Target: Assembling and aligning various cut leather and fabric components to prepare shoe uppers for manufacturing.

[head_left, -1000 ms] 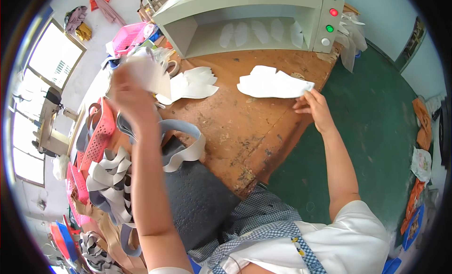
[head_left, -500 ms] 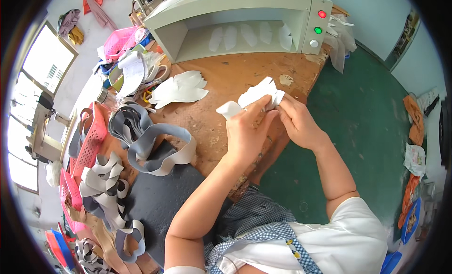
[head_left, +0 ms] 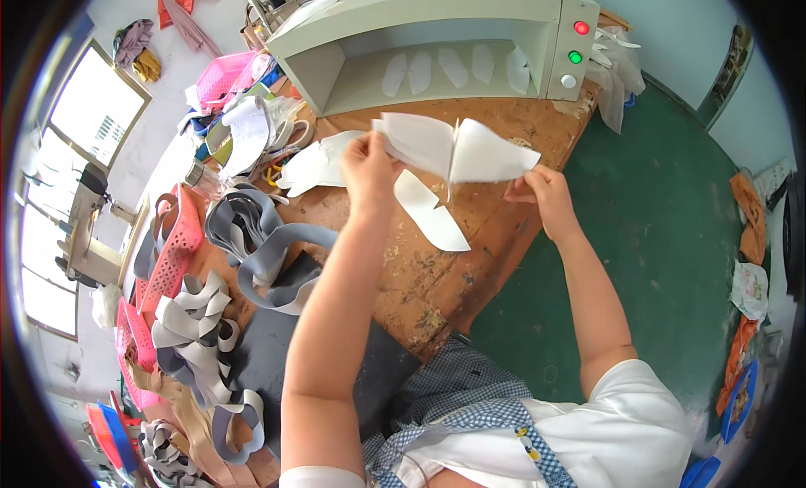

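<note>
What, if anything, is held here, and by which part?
White cut-out sheet material: the left hand pinches its left end, the right hand its right tip. Whether one piece or more is unclear.

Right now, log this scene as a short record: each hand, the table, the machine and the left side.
Left hand: pinching the left white panel near its outer end
Right hand: at the outer corner of the right white panel, fingers closed
Between hands: panels meet along an upright edge; whether joined, cannot tell
Table: loose notched white piece; white pile partly behind the left hand
Machine: five white pieces inside its opening
Left side: looped grey strips, pink basket
</note>
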Demonstrator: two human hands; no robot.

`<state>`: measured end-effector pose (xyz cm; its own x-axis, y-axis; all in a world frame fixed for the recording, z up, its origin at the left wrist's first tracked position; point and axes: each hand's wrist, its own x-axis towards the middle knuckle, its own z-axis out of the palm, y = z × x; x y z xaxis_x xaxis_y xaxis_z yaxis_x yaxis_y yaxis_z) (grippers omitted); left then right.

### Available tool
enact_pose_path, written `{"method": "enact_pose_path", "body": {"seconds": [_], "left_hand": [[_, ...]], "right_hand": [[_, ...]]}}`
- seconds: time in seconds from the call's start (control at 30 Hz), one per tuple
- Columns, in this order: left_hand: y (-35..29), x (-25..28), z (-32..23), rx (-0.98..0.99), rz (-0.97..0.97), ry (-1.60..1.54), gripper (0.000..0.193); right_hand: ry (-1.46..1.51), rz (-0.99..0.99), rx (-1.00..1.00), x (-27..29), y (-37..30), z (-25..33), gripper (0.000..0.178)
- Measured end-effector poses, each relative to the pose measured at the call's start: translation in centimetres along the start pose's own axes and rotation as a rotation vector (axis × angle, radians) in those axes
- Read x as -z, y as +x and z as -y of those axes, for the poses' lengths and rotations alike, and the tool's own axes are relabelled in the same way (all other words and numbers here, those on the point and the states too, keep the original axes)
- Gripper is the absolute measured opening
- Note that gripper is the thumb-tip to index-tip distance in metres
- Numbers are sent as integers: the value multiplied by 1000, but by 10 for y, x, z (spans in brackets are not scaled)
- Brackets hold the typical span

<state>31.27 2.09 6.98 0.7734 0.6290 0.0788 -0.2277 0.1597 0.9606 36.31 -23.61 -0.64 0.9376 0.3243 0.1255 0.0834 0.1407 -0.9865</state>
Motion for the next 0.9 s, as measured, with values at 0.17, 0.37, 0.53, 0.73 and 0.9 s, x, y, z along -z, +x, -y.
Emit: {"method": "enact_pose_path", "body": {"seconds": [0.17,0.37,0.53,0.73,0.9], "left_hand": [[70,42,-27,-61,-186,55,17],[126,136,-105,-265,-403,-28,13],[107,118,-102,-1008,-346,908,20],[2,88,-3,-446,143,1444,60],[-98,-8,1,-913,504,972,66]], "right_hand": [[81,0,-81,14,29,-7,24],[-63,-208,-222,65,52,-30,25],[-498,-133,-192,66,47,0,28],[-486,-16,78,21,6,39,28],[-534,95,241,-27,-43,57,21]]}}
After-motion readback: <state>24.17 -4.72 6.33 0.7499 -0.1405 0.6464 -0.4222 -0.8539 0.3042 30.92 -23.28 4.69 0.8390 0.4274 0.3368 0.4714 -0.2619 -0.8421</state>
